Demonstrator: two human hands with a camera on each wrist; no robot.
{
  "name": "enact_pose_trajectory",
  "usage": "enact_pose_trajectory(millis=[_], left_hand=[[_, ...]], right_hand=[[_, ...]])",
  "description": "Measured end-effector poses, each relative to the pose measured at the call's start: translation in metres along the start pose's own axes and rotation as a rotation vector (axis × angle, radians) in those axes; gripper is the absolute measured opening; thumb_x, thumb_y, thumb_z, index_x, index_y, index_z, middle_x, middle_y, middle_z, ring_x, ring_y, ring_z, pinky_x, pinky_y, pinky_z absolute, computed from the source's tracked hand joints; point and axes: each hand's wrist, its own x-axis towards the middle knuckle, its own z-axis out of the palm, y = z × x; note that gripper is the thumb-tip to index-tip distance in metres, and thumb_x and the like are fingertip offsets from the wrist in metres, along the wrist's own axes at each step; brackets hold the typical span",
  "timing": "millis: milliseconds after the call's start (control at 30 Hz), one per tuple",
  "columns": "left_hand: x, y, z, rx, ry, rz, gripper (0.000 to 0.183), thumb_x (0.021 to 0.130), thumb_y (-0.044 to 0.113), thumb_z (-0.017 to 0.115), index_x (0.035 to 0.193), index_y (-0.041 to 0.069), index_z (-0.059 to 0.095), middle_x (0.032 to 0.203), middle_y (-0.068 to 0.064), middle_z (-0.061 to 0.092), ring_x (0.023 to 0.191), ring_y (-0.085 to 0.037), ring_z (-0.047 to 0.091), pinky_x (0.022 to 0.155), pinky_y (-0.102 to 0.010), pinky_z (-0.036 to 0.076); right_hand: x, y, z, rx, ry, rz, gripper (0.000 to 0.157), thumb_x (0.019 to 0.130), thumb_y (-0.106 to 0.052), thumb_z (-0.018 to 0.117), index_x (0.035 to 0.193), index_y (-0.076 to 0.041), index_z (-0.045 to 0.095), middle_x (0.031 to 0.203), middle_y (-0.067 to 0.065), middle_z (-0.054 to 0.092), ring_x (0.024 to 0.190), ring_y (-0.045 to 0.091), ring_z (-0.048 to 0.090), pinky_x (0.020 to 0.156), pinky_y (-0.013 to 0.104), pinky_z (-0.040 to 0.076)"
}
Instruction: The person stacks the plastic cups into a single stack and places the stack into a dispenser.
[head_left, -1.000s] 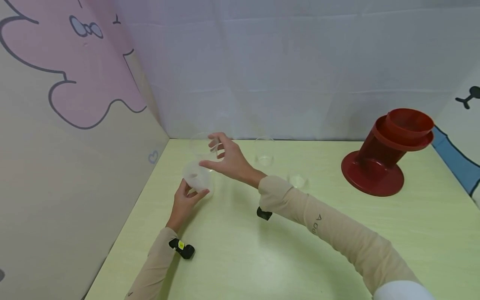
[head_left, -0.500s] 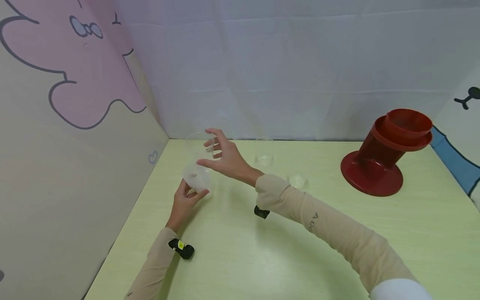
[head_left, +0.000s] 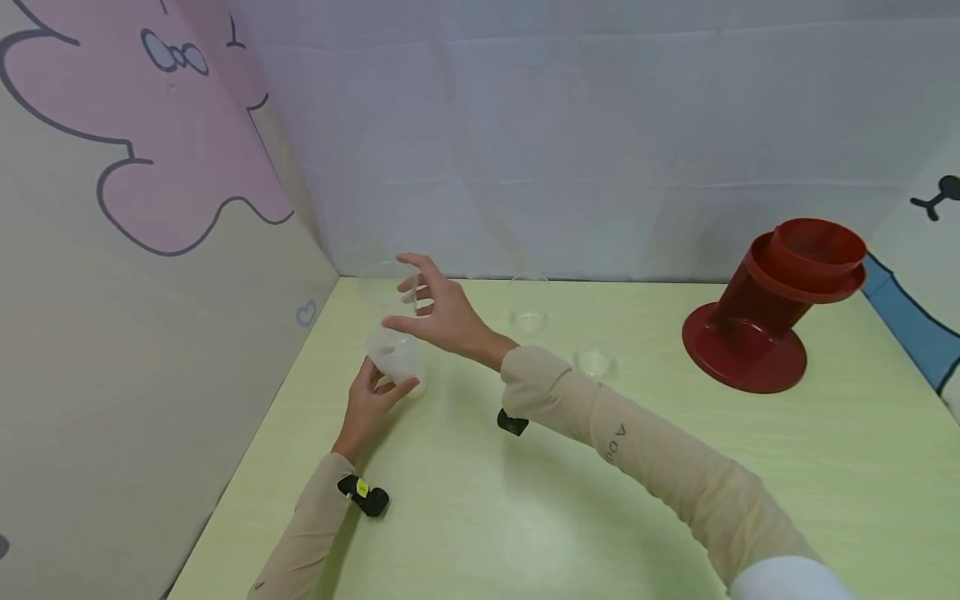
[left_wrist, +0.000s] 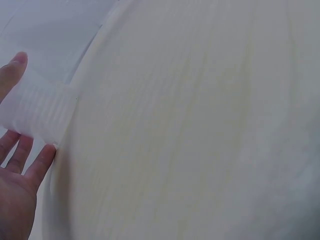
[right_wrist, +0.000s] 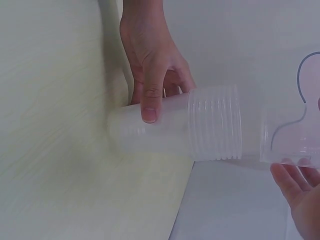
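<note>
Compared with half a second earlier, the right hand (head_left: 442,317) had drifted a little to the left, taking a single clear cup (head_left: 386,283) with it. The left hand (head_left: 366,417) had kept its place low on the table (head_left: 525,517), wrapped round the side of a stack of ribbed-rim cups (head_left: 396,354), thumb on one side and fingers on the other. The stack stood upright, and it had not shifted either. In the right wrist view the single cup was above the stack's mouth and apart from it, a narrow gap showing between the two; the right hand held it with curved fingers spread fairly wide.

The stack stood near the table's left edge, with the left wall (head_left: 187,350) rising just beyond, so room on that side was tight. Behind, the table ended at the back wall (head_left: 600,125). To the right was a wider stretch of tabletop before two loose clear cups, a farther cup (head_left: 529,304) and a nearer cup (head_left: 595,361), with the right sleeve (head_left: 660,450) slanting just in front of the latter. Well off to the right stood a red container (head_left: 765,325).
</note>
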Motion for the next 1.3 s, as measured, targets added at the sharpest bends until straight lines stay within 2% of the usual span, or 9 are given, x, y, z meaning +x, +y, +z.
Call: enact_pose_trajectory(millis=[333,533,667,833,1067,1300], left_hand=[[0.001,0.0,-0.001,0.002,-0.005,0.0,0.068,0.082,0.016,0.075,0.139,0.017,0.038,0.135,-0.004,0.046,0.119,-0.023,0.048,0.091,-0.027,0.049],[0.0,0.0,-0.001,-0.006,-0.006,0.0,0.067,0.082,0.014,0.075,0.139,0.014,0.039,0.134,-0.006,0.047,0.119,-0.023,0.048,0.09,-0.025,0.049],[0.0,0.001,-0.001,-0.018,-0.003,0.004,0.068,0.082,0.013,0.075,0.139,0.014,0.038,0.133,-0.007,0.047,0.119,-0.023,0.048,0.089,-0.022,0.049],[0.001,0.001,-0.001,-0.022,0.001,0.004,0.067,0.082,0.013,0.076,0.138,0.015,0.04,0.132,-0.006,0.048,0.117,-0.023,0.049,0.088,-0.024,0.05],[0.0,0.001,-0.001,-0.003,-0.005,0.0,0.069,0.082,0.015,0.075,0.141,0.017,0.037,0.132,-0.005,0.048,0.117,-0.022,0.049,0.09,-0.025,0.049],[0.0,0.002,0.0,-0.011,-0.023,0.003,0.071,0.083,0.015,0.074,0.143,0.021,0.036,0.135,-0.003,0.046,0.118,-0.021,0.049,0.089,-0.023,0.049]], right_hand=[[0.005,0.002,0.005,0.003,-0.013,0.013,0.077,0.081,-0.024,0.077,0.143,-0.023,0.031,0.118,0.009,0.058,0.105,0.024,0.059,0.089,0.033,0.051],[0.005,0.0,0.01,0.011,-0.02,0.014,0.077,0.08,-0.023,0.078,0.142,-0.023,0.032,0.116,0.007,0.058,0.104,0.019,0.06,0.088,0.031,0.051],[0.005,0.001,0.012,0.008,-0.029,0.016,0.078,0.08,-0.023,0.077,0.143,-0.023,0.032,0.116,0.007,0.058,0.105,0.021,0.06,0.089,0.03,0.051],[0.004,0.003,0.014,-0.002,-0.034,0.022,0.078,0.08,-0.023,0.077,0.143,-0.023,0.032,0.116,0.008,0.058,0.104,0.019,0.059,0.089,0.029,0.05],[0.002,0.008,0.017,-0.008,-0.043,0.034,0.078,0.08,-0.021,0.077,0.143,-0.018,0.032,0.115,0.008,0.057,0.105,0.022,0.059,0.09,0.026,0.049],[-0.002,0.011,0.019,-0.07,-0.053,0.041,0.078,0.079,-0.018,0.078,0.143,-0.012,0.034,0.114,0.009,0.055,0.102,0.02,0.057,0.09,0.027,0.049]])
